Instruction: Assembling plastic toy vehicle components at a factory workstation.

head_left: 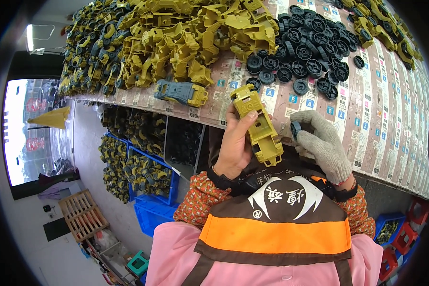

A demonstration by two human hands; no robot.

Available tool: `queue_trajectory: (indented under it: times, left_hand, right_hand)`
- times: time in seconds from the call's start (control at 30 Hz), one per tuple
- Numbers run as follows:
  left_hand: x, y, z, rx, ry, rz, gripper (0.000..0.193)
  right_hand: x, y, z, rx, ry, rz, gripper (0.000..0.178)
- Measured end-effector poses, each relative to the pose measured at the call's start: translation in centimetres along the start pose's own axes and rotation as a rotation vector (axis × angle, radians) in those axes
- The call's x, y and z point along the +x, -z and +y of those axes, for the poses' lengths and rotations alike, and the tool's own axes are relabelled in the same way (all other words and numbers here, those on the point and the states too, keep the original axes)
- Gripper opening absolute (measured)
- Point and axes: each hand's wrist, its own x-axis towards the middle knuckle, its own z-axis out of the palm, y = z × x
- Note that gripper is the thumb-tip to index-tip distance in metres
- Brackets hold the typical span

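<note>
My bare left hand (237, 140) is closed around a yellow plastic toy truck body (263, 132), thumb across its upper side. The body tilts over the table's near edge, its hollow side facing up. My right hand (322, 148), in a grey knitted glove, pinches a small dark toy wheel (295, 129) just right of the truck body, apart from it. Beyond both hands lies a heap of loose black wheels (314, 50). Left of the truck body, a yellow and grey toy truck part (180, 92) rests at the table edge.
Yellow truck bodies (176, 43) are heaped at the far left, beside a pile of yellow-and-dark toy trucks (93, 57). More stand at the far right. Below the printed table (367, 128), blue crates (171, 188) hold toy parts. A wooden pallet (83, 214) leans left; red stools (405, 238) stand right.
</note>
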Motion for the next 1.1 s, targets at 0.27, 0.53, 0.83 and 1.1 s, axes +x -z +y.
queue_trajectory:
  times: [0.27,0.53,0.83,1.1]
  left_hand:
    - [0.1,-0.1,-0.1,0.016,-0.009,0.004,0.052]
    - [0.3,-0.3,-0.1,0.002,-0.019,0.056,0.053]
    - [-0.3,-1.7,0.5,-0.048,0.003,-0.004,0.056]
    - [-1.7,-2.4,0.2,0.124,0.035,-0.144,0.055]
  right_hand:
    - [-0.2,-0.3,-0.3,-0.031,0.001,0.022,0.042]
    - [-0.2,-0.5,-0.3,-0.030,-0.007,0.016,0.042]
    - [-0.2,-0.7,-0.9,0.012,-0.002,0.002,0.043]
    - [0.8,-1.6,-0.6,0.122,0.161,0.092,0.042]
